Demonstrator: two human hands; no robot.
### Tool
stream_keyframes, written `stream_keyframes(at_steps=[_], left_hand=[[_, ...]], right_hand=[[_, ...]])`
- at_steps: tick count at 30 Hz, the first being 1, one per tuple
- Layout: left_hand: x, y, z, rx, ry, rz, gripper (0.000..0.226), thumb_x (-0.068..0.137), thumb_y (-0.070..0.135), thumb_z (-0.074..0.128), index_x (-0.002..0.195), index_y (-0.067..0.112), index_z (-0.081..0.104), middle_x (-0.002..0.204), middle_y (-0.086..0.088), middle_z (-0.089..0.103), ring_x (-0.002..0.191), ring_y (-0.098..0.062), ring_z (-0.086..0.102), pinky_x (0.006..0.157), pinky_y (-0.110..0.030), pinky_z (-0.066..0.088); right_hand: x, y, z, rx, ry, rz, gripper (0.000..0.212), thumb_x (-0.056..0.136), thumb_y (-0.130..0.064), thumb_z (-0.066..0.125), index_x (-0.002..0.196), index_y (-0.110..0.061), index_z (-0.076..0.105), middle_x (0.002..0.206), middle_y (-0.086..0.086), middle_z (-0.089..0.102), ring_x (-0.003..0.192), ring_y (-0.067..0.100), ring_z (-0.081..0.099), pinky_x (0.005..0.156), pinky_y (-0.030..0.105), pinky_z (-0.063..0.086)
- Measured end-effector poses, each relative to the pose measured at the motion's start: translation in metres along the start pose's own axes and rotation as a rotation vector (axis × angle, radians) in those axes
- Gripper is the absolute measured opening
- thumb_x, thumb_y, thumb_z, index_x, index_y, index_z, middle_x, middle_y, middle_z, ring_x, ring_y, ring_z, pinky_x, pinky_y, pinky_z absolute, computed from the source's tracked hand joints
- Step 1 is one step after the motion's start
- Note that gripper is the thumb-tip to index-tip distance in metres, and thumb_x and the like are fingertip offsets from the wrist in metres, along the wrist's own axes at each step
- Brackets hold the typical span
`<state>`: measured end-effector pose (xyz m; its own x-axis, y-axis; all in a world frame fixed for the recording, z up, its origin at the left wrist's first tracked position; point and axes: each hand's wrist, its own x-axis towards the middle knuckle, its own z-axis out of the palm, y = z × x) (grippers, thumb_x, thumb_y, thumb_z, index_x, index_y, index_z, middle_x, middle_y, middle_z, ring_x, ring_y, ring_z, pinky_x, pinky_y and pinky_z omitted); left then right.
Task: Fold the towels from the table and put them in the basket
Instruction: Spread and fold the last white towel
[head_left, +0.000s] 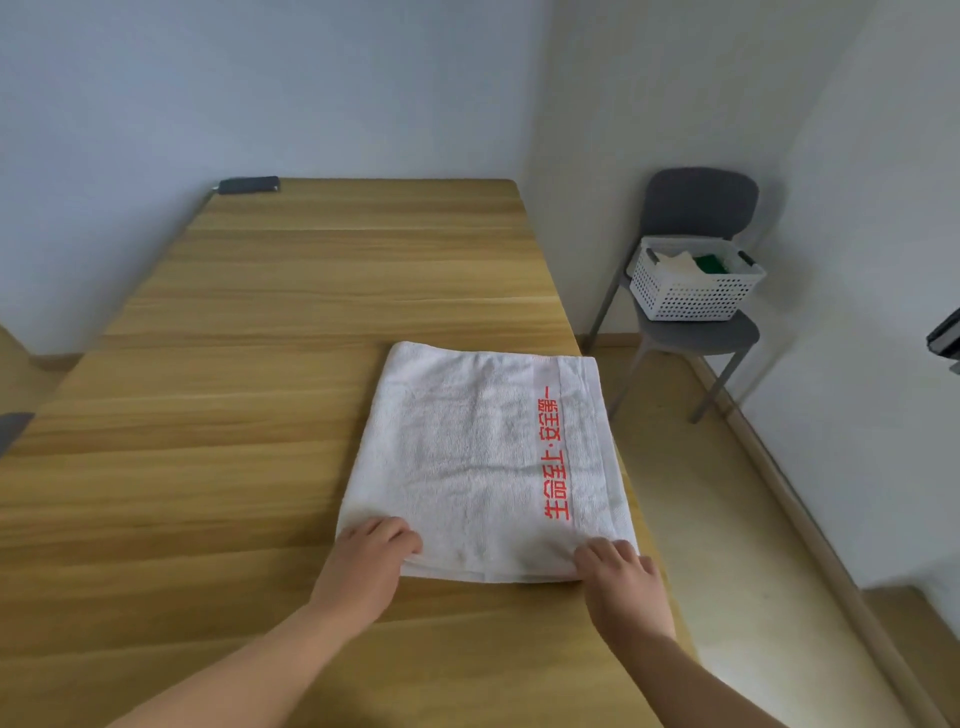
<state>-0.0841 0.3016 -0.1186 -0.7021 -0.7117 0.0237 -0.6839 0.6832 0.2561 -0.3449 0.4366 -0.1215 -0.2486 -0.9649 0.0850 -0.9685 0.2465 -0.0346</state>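
"Towel (483, 457) first: where is it lying?"

"It is lying flat and folded on the wooden surface (260, 364), at the right edge, with a strip of red lettering (556, 457) running along its right side."

"And what are your hands doing?"

"Both of my forearms are reaching forward, palms down. My left hand (379, 545) is resting on the near left corner, its fingers (400, 532) curling over the cloth and gripping it. My right hand (618, 566) is holding the near right corner the same way, fingers (608, 551) bending down onto the towel. Both thumbs are hiding from me."

"Where is the basket?"

"The white basket (691, 299) is sitting on a grey chair (701, 202), well apart from the towel, off to the right by the wall. It is holding something white and something green."
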Motion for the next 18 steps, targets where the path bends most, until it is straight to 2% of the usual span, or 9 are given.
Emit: stream_keyframes(at_steps=[1,3,7,9,14,15,17,18], left_hand=[[-0.002,-0.001,0.0,0.054,0.03,-0.036,0.054,0.032,-0.006,0.086,0.07,0.028,0.067,0.075,0.016,0.062,0.069,-0.011,0.065,0.059,-0.024,0.051],[-0.005,-0.003,-0.002,0.099,0.074,-0.099,0.056,0.027,-0.008,0.085,0.066,0.027,0.065,0.072,0.014,0.061,0.067,-0.014,0.064,0.056,-0.026,0.05],[-0.008,-0.007,-0.007,0.111,0.088,-0.156,0.054,0.028,-0.014,0.08,0.06,0.025,0.058,0.064,0.012,0.057,0.058,-0.015,0.059,0.052,-0.021,0.034],[-0.006,-0.009,-0.01,0.106,0.08,-0.162,0.054,0.027,-0.016,0.078,0.058,0.024,0.057,0.06,0.011,0.054,0.054,-0.015,0.057,0.051,-0.02,0.03],[-0.006,-0.014,-0.013,0.143,0.042,-0.1,0.059,0.02,-0.017,0.076,0.055,0.027,0.059,0.058,0.014,0.054,0.052,-0.011,0.055,0.052,-0.017,0.029],[-0.008,-0.015,-0.013,0.147,0.031,-0.085,0.06,0.019,-0.015,0.077,0.055,0.028,0.059,0.058,0.015,0.054,0.052,-0.01,0.056,0.053,-0.017,0.029],[-0.01,-0.017,-0.01,0.164,0.007,-0.044,0.061,0.017,-0.012,0.08,0.056,0.03,0.06,0.058,0.017,0.055,0.052,-0.007,0.057,0.054,-0.015,0.029],[-0.011,-0.018,-0.009,0.166,-0.007,-0.024,0.06,0.017,-0.01,0.082,0.057,0.031,0.061,0.059,0.018,0.056,0.053,-0.007,0.058,0.053,-0.014,0.031]], right_hand=[[-0.001,0.0,-0.003,0.015,-0.009,0.058,0.038,0.033,0.007,0.069,0.058,-0.02,0.06,0.059,-0.004,0.057,0.052,0.023,0.059,0.04,0.031,0.044],[0.0,0.002,-0.006,0.035,0.056,0.118,0.033,0.037,0.007,0.071,0.058,-0.017,0.061,0.057,-0.003,0.057,0.052,0.026,0.059,0.038,0.031,0.042],[-0.001,0.009,-0.012,0.05,0.24,0.05,0.019,0.056,-0.002,0.054,0.062,-0.016,0.065,0.064,-0.002,0.062,0.06,0.028,0.06,0.048,0.03,0.047],[-0.003,0.014,-0.015,0.074,0.262,0.048,0.024,0.061,-0.007,0.044,0.061,-0.016,0.066,0.065,-0.001,0.062,0.062,0.028,0.06,0.052,0.029,0.047],[-0.009,0.022,-0.013,0.085,0.19,0.158,0.018,0.048,0.003,0.054,0.056,-0.011,0.063,0.062,0.001,0.059,0.06,0.03,0.06,0.047,0.027,0.04],[-0.009,0.023,-0.013,0.075,0.128,0.172,0.022,0.053,0.006,0.052,0.061,-0.011,0.064,0.066,0.001,0.06,0.066,0.031,0.062,0.05,0.026,0.038],[-0.009,0.024,-0.008,0.067,-0.009,0.243,0.034,0.073,0.009,0.044,0.084,-0.012,0.067,0.088,0.0,0.062,0.092,0.028,0.059,0.063,0.028,0.038],[-0.01,0.022,-0.009,0.057,-0.049,0.258,0.036,0.077,0.008,0.041,0.089,-0.013,0.067,0.093,0.0,0.061,0.096,0.026,0.057,0.066,0.028,0.041]])
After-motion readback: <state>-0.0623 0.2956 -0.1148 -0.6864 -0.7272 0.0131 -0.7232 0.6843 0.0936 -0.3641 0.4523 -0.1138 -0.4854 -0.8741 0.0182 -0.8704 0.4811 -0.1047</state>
